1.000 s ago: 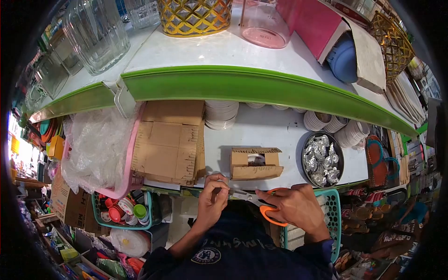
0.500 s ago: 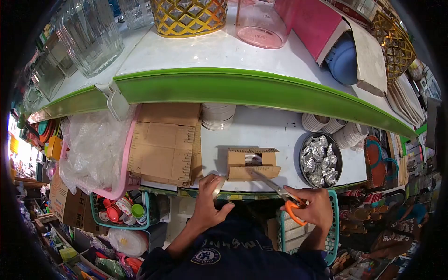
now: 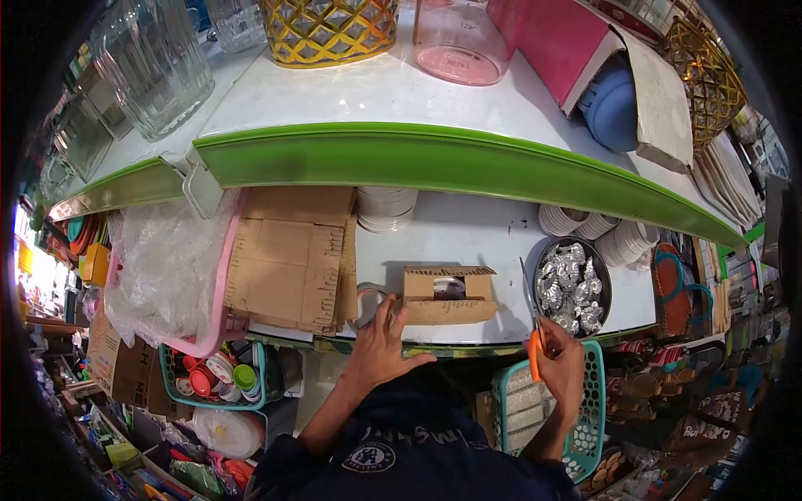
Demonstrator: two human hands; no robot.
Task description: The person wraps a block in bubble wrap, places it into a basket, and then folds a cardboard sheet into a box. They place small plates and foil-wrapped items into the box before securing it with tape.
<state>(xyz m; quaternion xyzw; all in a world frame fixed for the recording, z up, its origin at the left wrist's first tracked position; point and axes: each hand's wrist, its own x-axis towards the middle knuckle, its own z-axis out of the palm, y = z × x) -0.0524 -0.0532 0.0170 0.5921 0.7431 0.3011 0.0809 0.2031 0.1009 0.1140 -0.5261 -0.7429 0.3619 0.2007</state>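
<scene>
My left hand (image 3: 380,351) is at the shelf's front edge, fingers stretched out and thumb apart. Its fingertips are at a ring-shaped roll of tape (image 3: 362,311), partly covered by them; whether they touch it is hard to tell. My right hand (image 3: 561,367) is closed around orange-handled scissors (image 3: 535,351), whose blades point up and away. Between the hands lies a small brown cardboard box (image 3: 447,312), its flaps partly open. Something round and pale shows in its gap.
Flattened cardboard (image 3: 280,267) and a pink basket (image 3: 215,317) with clear plastic lie left. A dark round pan (image 3: 609,288) of foil-like silver pieces sits right, near stacked white dishes (image 3: 622,244). The green-edged upper shelf (image 3: 468,159) overhangs. A teal basket (image 3: 595,417) stands below.
My left hand has set the tape roll down left of the box and its fingers have straightened. The scissors have swung from the box to point upward, beside the pan.
</scene>
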